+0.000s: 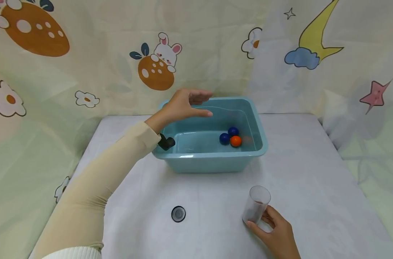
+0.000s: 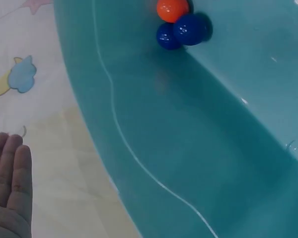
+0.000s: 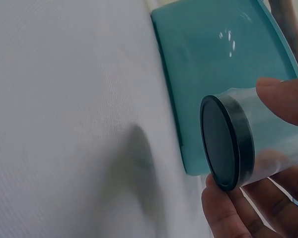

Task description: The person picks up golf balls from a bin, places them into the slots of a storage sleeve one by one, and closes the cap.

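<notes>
Cylinder (image 1: pixel 254 210) of clear, thin-looking material with a dark base is held just above the white surface (image 1: pixel 138 223), gripped between the right hand's (image 1: pixel 277 233) thumb and fingers; it seems light, stiff and slick, probably best held low round the wall without squeezing. To its left lies a dark-rimmed disc (image 1: pixel 178 214). Beyond, the blue tub's (image 1: pixel 209 165) near wall stands between cylinder and two blue balls (image 1: pixel 224 139) beside an orange ball (image 1: pixel 235 141), while the empty left hand (image 1: pixel 183 105) hangs over the tub, thumb apart from straight fingers.

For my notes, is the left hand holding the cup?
No, the right hand holds the cup; the left hand is empty.
</notes>
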Available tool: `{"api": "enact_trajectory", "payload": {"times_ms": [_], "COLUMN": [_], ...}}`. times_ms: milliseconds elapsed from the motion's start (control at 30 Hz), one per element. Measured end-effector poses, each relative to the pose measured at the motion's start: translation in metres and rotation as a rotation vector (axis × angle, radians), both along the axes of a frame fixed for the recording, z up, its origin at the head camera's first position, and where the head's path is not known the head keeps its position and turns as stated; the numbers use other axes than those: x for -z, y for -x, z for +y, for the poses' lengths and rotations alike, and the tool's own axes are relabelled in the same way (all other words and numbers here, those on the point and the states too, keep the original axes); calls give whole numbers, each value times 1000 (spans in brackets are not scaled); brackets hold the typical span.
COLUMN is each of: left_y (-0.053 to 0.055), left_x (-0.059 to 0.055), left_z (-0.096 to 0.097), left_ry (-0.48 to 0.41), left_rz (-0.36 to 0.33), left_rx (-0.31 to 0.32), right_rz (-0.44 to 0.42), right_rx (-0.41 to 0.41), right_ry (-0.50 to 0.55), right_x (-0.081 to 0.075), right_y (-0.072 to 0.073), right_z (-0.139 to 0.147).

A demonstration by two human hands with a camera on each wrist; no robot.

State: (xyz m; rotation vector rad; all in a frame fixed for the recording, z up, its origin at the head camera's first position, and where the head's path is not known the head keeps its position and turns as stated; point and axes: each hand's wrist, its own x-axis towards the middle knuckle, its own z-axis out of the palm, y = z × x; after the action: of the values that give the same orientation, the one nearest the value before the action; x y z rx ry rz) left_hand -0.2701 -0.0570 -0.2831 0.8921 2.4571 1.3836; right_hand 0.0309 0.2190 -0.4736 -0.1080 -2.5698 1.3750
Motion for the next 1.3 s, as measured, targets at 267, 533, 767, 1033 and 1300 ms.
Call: {"api": "enact_trajectory", "payload": {"times_ms": [267, 533, 767, 1033, 1300], "left_y": [21, 34, 47, 54, 62], "left_x": [23, 42, 64, 78, 87], "left_z": [21, 31, 43, 59, 67], "left_ry": [18, 91, 188, 249, 322], "left_rz": [-64, -119, -162, -185, -179], "left_rx": [87, 98, 163, 191, 184], "right_rz": [-2, 7, 1, -10, -37], "right_rx": [14, 13, 24, 53, 75], "right_ry": [2, -17, -13, -4, 3], "right_x": [1, -1, -2, 0, 1], "right_y": [2, 6, 8, 8, 10], "right_z": [2, 2, 6, 8, 9]}}
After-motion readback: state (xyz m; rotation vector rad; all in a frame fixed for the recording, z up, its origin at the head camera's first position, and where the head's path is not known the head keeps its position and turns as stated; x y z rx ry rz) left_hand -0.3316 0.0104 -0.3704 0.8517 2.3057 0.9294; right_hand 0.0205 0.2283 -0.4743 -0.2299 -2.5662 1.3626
